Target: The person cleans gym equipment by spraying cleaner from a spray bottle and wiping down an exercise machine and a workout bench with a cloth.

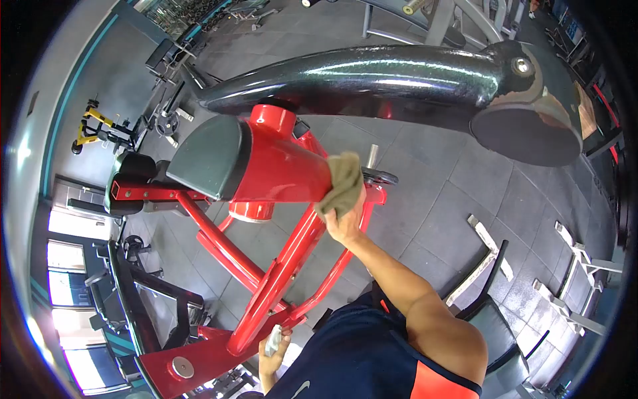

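My right hand holds an olive-brown cloth against the end of a thick red tube on a gym machine. A dark rounded cap covers the tube's other end. Low in the view, my left hand is wrapped round a small whitish object, beside the machine's lower red beam. What that object is cannot be made out fully. A large glossy black curved arm of the machine passes above the red tube.
Slanting red frame bars run below the tube. A black padded bench and white-ended metal stands are at the right. Other gym machines stand at the left, including a yellow one. Grey tiles cover the floor.
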Demonstrator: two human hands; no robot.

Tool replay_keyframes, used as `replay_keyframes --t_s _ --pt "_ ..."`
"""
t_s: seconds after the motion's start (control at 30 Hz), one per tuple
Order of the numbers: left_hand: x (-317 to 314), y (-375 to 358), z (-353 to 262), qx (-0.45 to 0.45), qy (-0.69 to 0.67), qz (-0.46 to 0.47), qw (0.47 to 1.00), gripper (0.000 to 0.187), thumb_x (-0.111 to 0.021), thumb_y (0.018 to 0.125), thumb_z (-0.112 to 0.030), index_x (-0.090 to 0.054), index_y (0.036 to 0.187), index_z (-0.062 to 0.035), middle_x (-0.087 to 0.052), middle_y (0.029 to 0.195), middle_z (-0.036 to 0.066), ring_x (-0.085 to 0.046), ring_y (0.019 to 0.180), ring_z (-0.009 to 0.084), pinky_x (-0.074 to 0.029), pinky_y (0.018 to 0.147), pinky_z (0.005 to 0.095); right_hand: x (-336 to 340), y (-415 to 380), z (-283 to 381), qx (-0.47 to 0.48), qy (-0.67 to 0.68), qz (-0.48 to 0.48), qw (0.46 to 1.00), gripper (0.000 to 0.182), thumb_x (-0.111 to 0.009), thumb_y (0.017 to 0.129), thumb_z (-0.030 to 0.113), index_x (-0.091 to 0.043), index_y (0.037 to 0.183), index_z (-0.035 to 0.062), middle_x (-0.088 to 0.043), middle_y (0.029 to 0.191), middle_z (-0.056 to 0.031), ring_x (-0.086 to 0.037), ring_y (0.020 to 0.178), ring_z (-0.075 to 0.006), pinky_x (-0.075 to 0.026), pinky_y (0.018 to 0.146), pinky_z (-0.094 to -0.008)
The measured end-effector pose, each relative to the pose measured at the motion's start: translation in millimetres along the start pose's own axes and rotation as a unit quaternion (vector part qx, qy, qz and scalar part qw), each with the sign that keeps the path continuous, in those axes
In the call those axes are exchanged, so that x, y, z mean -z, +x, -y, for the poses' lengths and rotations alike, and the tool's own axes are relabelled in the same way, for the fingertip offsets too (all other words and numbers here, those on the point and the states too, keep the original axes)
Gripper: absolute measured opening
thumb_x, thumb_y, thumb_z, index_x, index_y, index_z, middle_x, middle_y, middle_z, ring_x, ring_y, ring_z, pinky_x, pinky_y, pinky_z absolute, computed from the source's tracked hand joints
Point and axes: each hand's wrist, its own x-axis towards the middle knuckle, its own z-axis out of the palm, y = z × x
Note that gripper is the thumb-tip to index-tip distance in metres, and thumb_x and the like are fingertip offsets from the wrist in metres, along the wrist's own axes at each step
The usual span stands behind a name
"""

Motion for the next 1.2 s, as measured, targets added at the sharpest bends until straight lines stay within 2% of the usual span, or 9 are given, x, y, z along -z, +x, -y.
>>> replay_keyframes --t_s 0.23,0.4,0.6,0.7,0.77,0.83,0.97,1.13,1.2 --pt "-17 6 -19 0.037 0.062 0.025 0.997 0.028 -0.073 0.092 -0.016 -0.071 0.115 0.0011 -0.072 0.092 0.003 -0.059 0.075 0.0081 -0.046 0.067 0.0253 0 192 140 0.089 0.198 0.124 0.968 0.064 -0.06 0.092 0.044 -0.05 0.133 -0.0039 -0.052 0.124 -0.0269 -0.046 0.117 -0.0454 -0.035 0.103 -0.055" --pt "-25 12 -15 0.012 0.076 0.03 0.997 0.029 -0.072 0.093 -0.016 -0.07 0.115 0.0028 -0.071 0.094 0.004 -0.06 0.079 0.0084 -0.046 0.07 0.0252 1 139 89 0.157 0.199 0.091 0.963 0.06 -0.057 0.094 0.038 -0.05 0.135 -0.005 -0.049 0.138 -0.0279 -0.045 0.128 -0.048 -0.033 0.109 -0.0536" --pt "-32 12 -13 -0.005 0.016 0.023 1.0 0.028 -0.071 0.093 -0.011 -0.068 0.116 0.0057 -0.072 0.106 0.01 -0.066 0.096 0.0147 -0.051 0.087 0.0297 -15 -10 -58 -0.241 0.129 0.024 0.962 0.063 -0.047 0.101 0.048 -0.048 0.138 -0.003 -0.052 0.137 -0.0248 -0.053 0.124 -0.0394 -0.037 0.109 -0.0446" --pt "-33 15 -19 0.002 0.031 0.024 0.999 0.027 -0.071 0.093 -0.01 -0.068 0.115 0.0044 -0.072 0.105 0.009 -0.065 0.096 0.0141 -0.051 0.086 0.0301 20 82 16 -0.424 0.132 0.222 0.868 0.049 -0.047 0.101 0.037 -0.056 0.132 -0.0007 -0.049 0.139 -0.0272 -0.05 0.126 -0.044 -0.033 0.113 -0.0493" --pt "-35 12 -17 0.017 0.042 0.026 0.999 0.024 -0.07 0.093 -0.008 -0.068 0.114 0.0032 -0.072 0.102 0.007 -0.064 0.096 0.0127 -0.051 0.086 0.0287 -1 85 69 -0.182 0.054 0.034 0.981 0.049 -0.048 0.1 0.035 -0.055 0.132 -0.0013 -0.047 0.141 -0.0281 -0.044 0.129 -0.0478 -0.03 0.113 -0.055" --pt "-46 13 -30 0.01 0.061 0.023 0.998 0.024 -0.07 0.093 -0.009 -0.068 0.113 0.0035 -0.071 0.099 0.006 -0.063 0.092 0.0116 -0.05 0.083 0.0277 11 100 107 -0.063 0.126 0.028 0.99 0.052 -0.046 0.101 0.035 -0.05 0.137 -0.0025 -0.045 0.144 -0.028 -0.037 0.135 -0.0488 -0.025 0.115 -0.0565" --pt "-41 21 -33 -0.003 0.084 0.044 0.995 0.027 -0.069 0.093 -0.012 -0.067 0.115 0.0044 -0.071 0.098 0.005 -0.062 0.09 0.0103 -0.05 0.081 0.0267 -14 62 29 -0.107 0.29 -0.022 0.951 0.056 -0.044 0.102 0.038 -0.047 0.14 -0.0045 -0.046 0.146 -0.0248 -0.042 0.137 -0.0406 -0.029 0.115 -0.05" --pt "-28 11 -15 -0.022 0.071 0.029 0.997 0.03 -0.069 0.093 -0.013 -0.066 0.116 0.0065 -0.071 0.101 0.008 -0.063 0.093 0.0123 -0.051 0.084 0.0286 -18 -58 -183 -0.508 0.119 0.105 0.846 0.05 -0.042 0.103 0.041 -0.052 0.139 0.0074 -0.059 0.128 -0.0263 -0.057 0.12 -0.0359 -0.044 0.101 -0.0444" --pt "-31 7 -17 -0.025 0.054 0.015 0.998 0.029 -0.069 0.093 -0.012 -0.066 0.116 0.0061 -0.072 0.102 0.01 -0.064 0.095 0.0131 -0.051 0.085 0.0297 -56 -100 -221 -0.488 0.108 -0.053 0.865 0.054 -0.041 0.103 0.044 -0.05 0.141 0.0057 -0.058 0.131 -0.0253 -0.056 0.122 -0.0368 -0.043 0.102 -0.0451"
